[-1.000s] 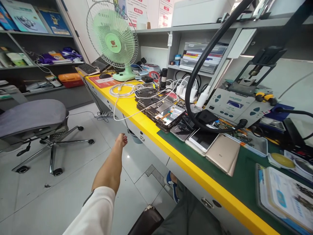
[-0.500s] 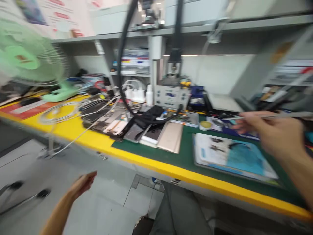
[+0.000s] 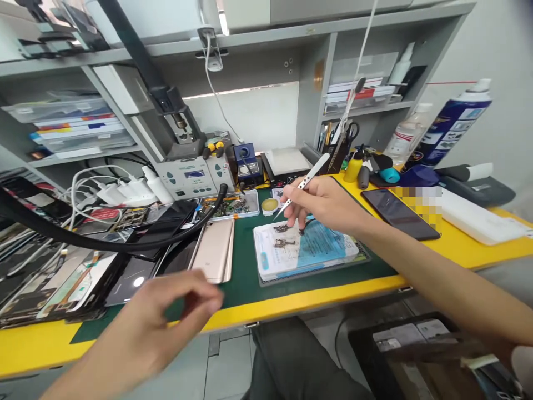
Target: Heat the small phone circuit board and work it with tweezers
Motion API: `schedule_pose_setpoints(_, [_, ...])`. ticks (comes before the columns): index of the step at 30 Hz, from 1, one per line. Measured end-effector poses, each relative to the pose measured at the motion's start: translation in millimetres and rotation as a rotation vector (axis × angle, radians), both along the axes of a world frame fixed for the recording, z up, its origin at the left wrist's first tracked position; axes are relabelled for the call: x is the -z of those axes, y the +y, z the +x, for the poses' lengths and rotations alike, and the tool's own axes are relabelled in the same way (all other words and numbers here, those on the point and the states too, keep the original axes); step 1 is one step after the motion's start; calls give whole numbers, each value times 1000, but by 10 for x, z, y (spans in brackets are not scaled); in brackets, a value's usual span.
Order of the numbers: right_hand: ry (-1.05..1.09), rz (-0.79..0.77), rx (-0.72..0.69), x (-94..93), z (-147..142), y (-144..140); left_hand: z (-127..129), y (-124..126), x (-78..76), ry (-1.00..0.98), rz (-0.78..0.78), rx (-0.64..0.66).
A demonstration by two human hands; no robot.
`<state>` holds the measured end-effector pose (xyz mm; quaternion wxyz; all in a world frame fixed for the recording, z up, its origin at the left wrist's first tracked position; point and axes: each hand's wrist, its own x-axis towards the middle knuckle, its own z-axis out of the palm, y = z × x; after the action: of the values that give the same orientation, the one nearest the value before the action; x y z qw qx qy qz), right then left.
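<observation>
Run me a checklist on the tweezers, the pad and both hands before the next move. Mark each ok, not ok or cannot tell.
1. Tweezers held in the right hand: ok.
2. Tweezer tips pressed together: cannot tell, too small.
3. Small metal parts on the printed pad: ok.
4. Printed pad lying flat on the green mat: ok.
5. Left hand on the printed pad: not ok, it is apart from it.

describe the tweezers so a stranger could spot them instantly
Find the yellow desk, its green mat, then the right hand over the printed pad. It holds the tweezers: slim, pale, pointed, pierced with round holes, the only tool in a hand.
</observation>
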<state>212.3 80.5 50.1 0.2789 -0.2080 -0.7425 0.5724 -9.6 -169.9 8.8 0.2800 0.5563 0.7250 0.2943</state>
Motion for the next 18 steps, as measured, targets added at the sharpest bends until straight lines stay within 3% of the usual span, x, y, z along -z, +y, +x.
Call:
schedule_pose_setpoints(1, [-34,7,-21,-37,11,-15,99,272,-138,81,82,108])
schedule_pose_setpoints(3, [-87,33,-56,-93,44,-37,259,728,-269,193,192,244])
schedule_pose_setpoints(6, [-114,85,-75,-101,98,-21,375,1135,-237,444,223,386])
schedule_pose_setpoints(9, [-89,99,-82,-16,114,78,387,1288,-159,569,203,467])
schedule_pose_setpoints(12, [-63,43,-66,104,96,204,379,1340,-109,546,221,501])
schedule_pose_setpoints(18, [-37,-62,29,202,165,244,360,1374,32,565,496,478])
